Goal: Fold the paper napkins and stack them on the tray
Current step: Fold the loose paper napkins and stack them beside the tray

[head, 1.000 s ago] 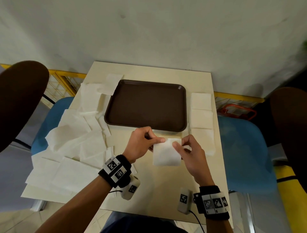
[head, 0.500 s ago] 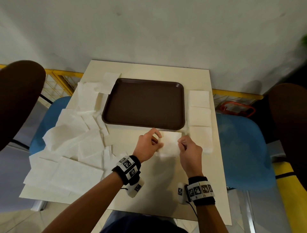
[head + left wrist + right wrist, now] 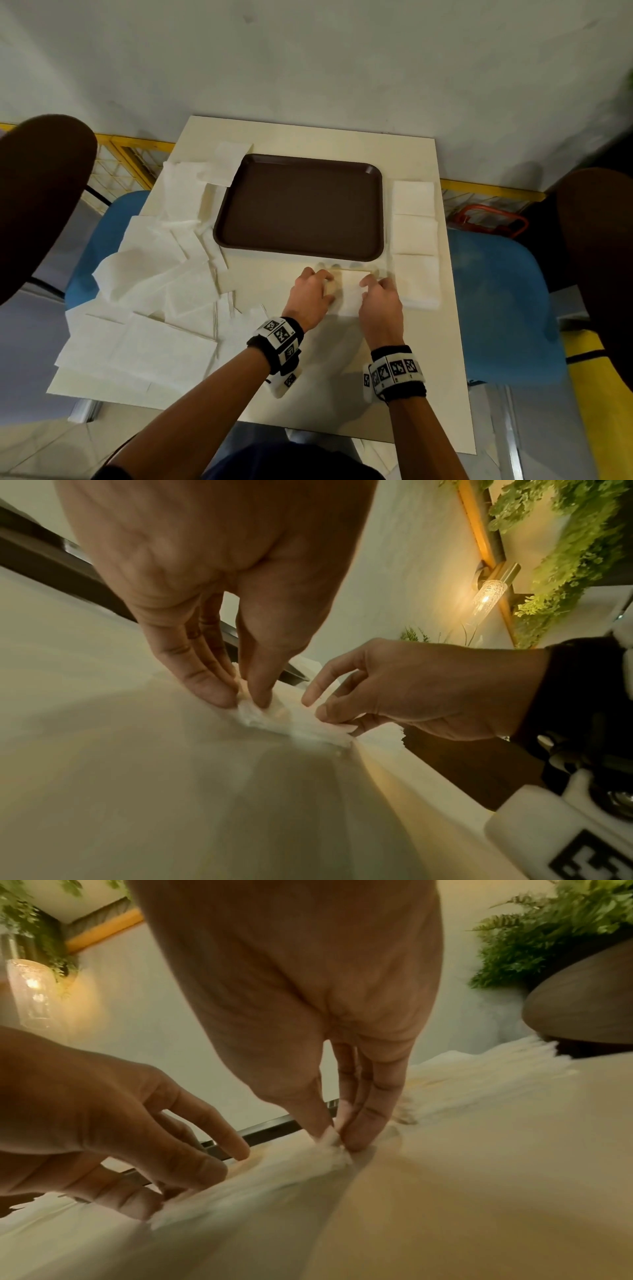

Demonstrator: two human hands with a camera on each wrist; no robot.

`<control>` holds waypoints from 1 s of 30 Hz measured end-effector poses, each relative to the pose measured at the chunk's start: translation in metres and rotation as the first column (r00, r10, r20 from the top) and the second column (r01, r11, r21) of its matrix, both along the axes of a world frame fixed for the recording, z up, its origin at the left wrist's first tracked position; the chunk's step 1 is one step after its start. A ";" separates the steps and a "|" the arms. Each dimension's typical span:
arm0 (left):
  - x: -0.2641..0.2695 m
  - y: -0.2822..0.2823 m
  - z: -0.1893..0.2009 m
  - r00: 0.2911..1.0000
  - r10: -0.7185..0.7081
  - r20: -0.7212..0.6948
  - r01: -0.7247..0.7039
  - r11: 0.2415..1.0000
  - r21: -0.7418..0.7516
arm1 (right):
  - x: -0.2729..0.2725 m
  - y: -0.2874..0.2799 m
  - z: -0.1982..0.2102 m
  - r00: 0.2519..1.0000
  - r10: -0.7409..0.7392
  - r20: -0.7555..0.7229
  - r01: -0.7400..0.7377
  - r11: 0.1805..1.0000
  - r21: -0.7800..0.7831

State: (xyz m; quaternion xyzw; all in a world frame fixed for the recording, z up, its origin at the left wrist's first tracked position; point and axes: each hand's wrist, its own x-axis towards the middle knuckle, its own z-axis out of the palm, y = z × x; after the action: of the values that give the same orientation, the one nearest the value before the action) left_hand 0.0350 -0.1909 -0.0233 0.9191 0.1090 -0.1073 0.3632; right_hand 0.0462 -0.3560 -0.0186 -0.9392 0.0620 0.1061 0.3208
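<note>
A small white napkin [image 3: 350, 296] lies on the table just in front of the brown tray [image 3: 298, 205], which holds nothing. My left hand [image 3: 320, 284] pinches the napkin's left edge between thumb and fingers, as the left wrist view shows [image 3: 253, 704]. The napkin's right edge is pinched by my right hand [image 3: 371, 287], with thumb and fingers meeting on a corner [image 3: 337, 1141]. The napkin [image 3: 274, 1177] stretches between both hands, low on the table top. My hands hide much of it.
Three folded napkins [image 3: 414, 234] lie in a row right of the tray. A loose heap of unfolded napkins [image 3: 164, 274] covers the table's left side. Blue chairs [image 3: 496, 308] stand at both sides of the cream table [image 3: 428, 359]. A wall is behind.
Both hands carried the napkin forward and down, from held up above the table to low on the table top near the tray's front rim.
</note>
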 end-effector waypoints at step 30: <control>-0.188 0.281 -0.006 0.983 -0.185 -0.003 0.180 0.953 0.245 | -0.133 0.189 -0.011 0.982 0.122 -0.144 -0.138 0.985 -0.106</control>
State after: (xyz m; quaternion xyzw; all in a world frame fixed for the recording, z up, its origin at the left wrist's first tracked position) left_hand -0.1526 0.0902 -0.0290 0.9639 0.0324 -0.1170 0.2370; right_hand -0.0863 -0.1669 -0.0295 -0.9487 0.0282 0.1872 0.2531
